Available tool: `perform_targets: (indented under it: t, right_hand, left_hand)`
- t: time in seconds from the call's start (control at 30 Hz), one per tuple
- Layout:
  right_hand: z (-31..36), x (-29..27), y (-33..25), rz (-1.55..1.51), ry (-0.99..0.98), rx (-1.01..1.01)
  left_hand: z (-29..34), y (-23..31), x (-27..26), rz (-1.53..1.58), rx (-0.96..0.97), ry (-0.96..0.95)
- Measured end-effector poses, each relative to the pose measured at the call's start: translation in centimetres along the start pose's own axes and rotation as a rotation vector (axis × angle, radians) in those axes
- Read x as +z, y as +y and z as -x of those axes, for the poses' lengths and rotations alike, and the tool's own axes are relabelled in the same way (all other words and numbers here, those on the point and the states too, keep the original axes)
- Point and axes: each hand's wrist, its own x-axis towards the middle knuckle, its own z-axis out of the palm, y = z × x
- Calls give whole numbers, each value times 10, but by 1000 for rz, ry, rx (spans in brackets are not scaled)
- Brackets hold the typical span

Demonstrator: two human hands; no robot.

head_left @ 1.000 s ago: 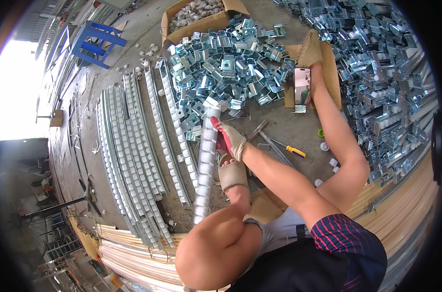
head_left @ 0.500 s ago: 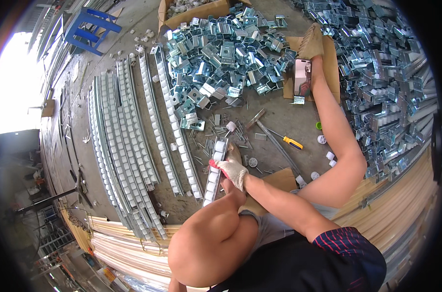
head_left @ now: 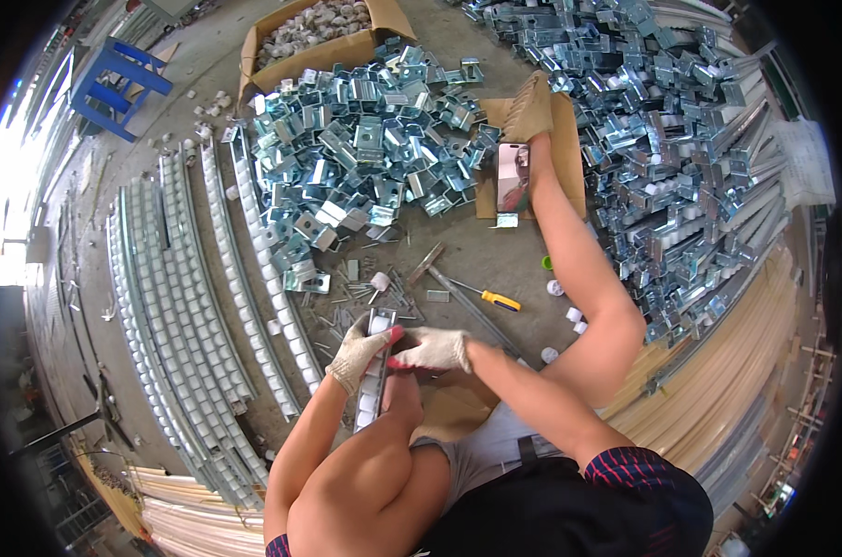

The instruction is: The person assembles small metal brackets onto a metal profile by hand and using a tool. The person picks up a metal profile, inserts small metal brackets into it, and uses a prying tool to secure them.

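A metal roller track (head_left: 372, 382) with white rollers stands slanted between my legs, near my bent left leg. My left hand (head_left: 358, 356), in a whitish work glove with reddish fingertips, is closed around the track's upper part from the left. My right hand (head_left: 434, 350), gloved the same way, reaches in from the right, fingers bent against the track's other side. Its fingertips are partly hidden, so whether it grips anything does not show. Loose nails (head_left: 398, 295) and a white roller (head_left: 380, 281) lie on the floor just beyond the track's upper end.
Finished-looking roller tracks (head_left: 175, 306) lie in rows at left. Ahead is a heap of metal brackets (head_left: 365, 139), with a cardboard box (head_left: 295, 58) behind. A hammer (head_left: 427, 264), a yellow screwdriver (head_left: 501, 301) and a phone (head_left: 511, 172) are right of centre. More brackets (head_left: 671, 186) cover the right.
My left hand has come into view and taken hold of the track's upper part. My right hand, earlier closed over the track, has shifted to its right side. The whole view has shifted.
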Motion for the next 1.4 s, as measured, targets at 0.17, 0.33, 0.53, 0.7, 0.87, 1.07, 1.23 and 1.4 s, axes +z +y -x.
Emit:
perform_targets:
  t: [0.17, 0.33, 0.53, 0.7, 0.87, 1.07, 1.23, 1.4]
  right_hand:
    - [-9, -107, -34, 772, 1022, -224]
    - [-37, -152, -62, 1205, 1012, 52]
    - [-23, -143, -44, 347, 1016, -561]
    - [17, -112, -35, -734, 567, -375]
    - [21, -92, 9, -922, 425, -149]
    - [12, -71, 59, -857, 500, -48]
    - [9, -57, 71, -618, 492, -149]
    - [14, -51, 69, -28, 522, -196]
  left_hand:
    - [-19, -34, 4, 37, 11, 109]
    - [-6, -17, 12, 6, -17, 109]
    - [3, -17, 8, 11, -42, 122]
    - [6, -16, 5, 51, -59, 124]
    - [-2, -22, 8, 25, -18, 124]
    - [0, -15, 13, 47, -10, 149]
    - [-5, -31, 5, 56, 12, 156]
    - [1, -16, 10, -1, -5, 138]
